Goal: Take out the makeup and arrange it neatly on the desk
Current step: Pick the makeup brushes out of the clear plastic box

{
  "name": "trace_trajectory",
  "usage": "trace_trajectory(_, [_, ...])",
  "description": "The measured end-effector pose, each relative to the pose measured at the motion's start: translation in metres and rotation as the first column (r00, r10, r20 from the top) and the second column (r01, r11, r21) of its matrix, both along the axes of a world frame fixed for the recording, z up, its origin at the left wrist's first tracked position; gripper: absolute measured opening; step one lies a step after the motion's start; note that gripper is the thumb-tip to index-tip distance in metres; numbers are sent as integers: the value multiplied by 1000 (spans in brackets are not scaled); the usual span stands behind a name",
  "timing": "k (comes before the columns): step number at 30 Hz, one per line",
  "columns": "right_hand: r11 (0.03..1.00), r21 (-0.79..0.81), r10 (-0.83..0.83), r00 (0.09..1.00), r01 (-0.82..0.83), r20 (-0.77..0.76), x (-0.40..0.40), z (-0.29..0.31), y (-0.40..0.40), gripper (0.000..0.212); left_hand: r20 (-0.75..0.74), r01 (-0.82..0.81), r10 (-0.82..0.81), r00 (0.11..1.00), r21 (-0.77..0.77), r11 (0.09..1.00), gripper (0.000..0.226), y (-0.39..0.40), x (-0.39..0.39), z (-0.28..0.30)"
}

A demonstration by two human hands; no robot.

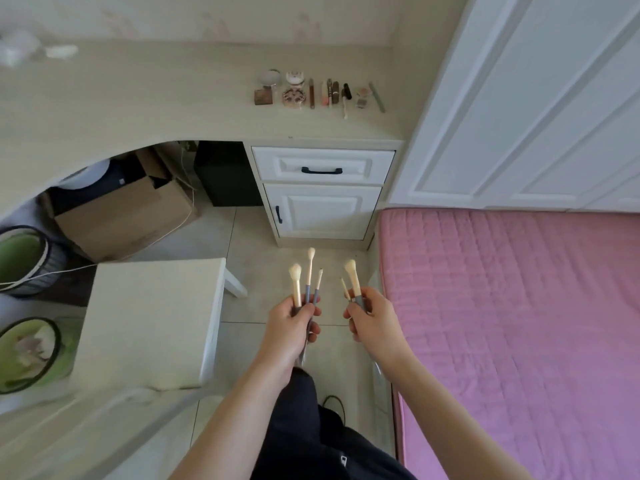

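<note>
Above the floor, my left hand [292,318] grips three brushes [306,280], my right hand [372,317] seemingly two [351,280]; light, stiff handles, soft tips, so I hold low.

Bare desk top [145,98] stretches left of the makeup row [318,93], whose right end lies near the white wardrobe [519,98], while the stool [149,320] at left and pink bed [519,323] at right flank the floor strip [242,237] leading to the drawers [322,168].
</note>
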State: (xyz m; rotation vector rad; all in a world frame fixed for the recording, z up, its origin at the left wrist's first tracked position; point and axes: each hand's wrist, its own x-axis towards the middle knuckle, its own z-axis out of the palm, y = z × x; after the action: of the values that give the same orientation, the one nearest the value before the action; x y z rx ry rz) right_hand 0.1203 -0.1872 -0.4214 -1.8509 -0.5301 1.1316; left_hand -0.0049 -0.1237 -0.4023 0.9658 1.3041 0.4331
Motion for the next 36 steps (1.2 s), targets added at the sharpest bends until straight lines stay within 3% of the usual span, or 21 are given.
trace_trajectory(19, [983,28,-183,982,183,33,76,6,248,16,13,144,-145,989,48,988,19,271,92,7])
trace_trajectory(36, [968,22,-252,958,251,137,217,17,388,17,64,124,-122,990,-31,992,20,403,240,4])
